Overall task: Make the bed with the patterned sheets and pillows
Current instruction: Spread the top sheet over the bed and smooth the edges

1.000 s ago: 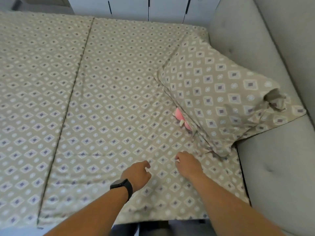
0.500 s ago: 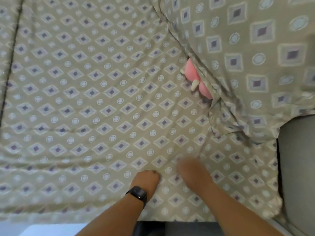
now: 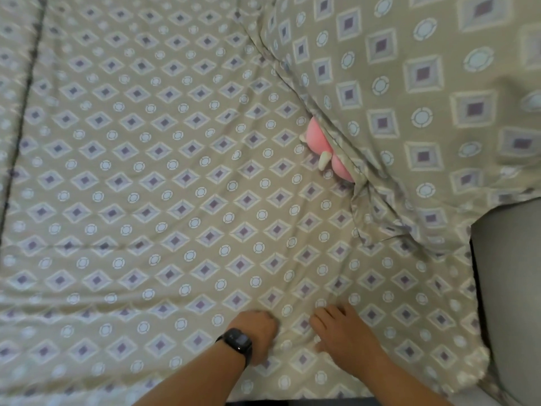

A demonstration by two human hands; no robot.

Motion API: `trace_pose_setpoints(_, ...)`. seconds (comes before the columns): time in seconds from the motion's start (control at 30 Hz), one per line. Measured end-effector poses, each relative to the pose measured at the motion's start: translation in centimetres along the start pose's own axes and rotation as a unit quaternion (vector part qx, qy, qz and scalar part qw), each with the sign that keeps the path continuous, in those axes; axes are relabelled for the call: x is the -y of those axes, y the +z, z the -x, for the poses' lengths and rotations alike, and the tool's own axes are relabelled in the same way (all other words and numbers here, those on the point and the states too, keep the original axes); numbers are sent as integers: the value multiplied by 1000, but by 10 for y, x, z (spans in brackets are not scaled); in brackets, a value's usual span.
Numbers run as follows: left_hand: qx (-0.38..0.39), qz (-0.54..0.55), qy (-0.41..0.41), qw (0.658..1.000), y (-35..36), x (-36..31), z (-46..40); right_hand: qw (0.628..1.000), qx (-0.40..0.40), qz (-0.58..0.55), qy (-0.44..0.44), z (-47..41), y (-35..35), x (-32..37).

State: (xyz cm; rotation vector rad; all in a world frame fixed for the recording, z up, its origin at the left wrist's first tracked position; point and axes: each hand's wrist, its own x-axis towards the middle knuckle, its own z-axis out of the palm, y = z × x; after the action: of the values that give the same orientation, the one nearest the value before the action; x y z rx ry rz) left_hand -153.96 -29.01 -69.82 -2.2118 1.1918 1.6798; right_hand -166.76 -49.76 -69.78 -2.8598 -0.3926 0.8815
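Observation:
A tan patterned sheet (image 3: pixel 175 177) with diamonds and circles covers the bed. A pillow (image 3: pixel 415 92) in the same fabric lies at the upper right. My left hand (image 3: pixel 257 332), with a black watch on its wrist, is curled into a fist that pinches the sheet near the front edge. Just to its right, my right hand (image 3: pixel 342 329) rests on the sheet with fingers bent into the fabric. Wrinkles fan out from between the two hands toward the pillow.
A pink soft toy (image 3: pixel 322 148) pokes out from under the pillow's left edge. Grey padded upholstery (image 3: pixel 509 273) borders the bed on the right. A dark seam (image 3: pixel 26 92) runs down the sheet at the far left.
The camera has moved in closer and lower over the bed. Both hands have drawn back toward the front edge and closed into the sheet, gathering wrinkles.

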Motion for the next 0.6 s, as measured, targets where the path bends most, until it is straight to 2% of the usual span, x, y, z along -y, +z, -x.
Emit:
trace_pose_setpoints(0.23, -16, 64, 20, 998, 6, 1, 0, 998, -54, 35, -4, -9, 10, 8)
trace_pose_setpoints(0.43, -29, 89, 37, 995, 8, 0, 4, 999, -26, 26, -22, 0, 16, 2)
trace_pose_setpoints(0.6, -60, 138, 51, 987, 19, 6, 8, 999, -28, 44, 12, 1, 11, 6)
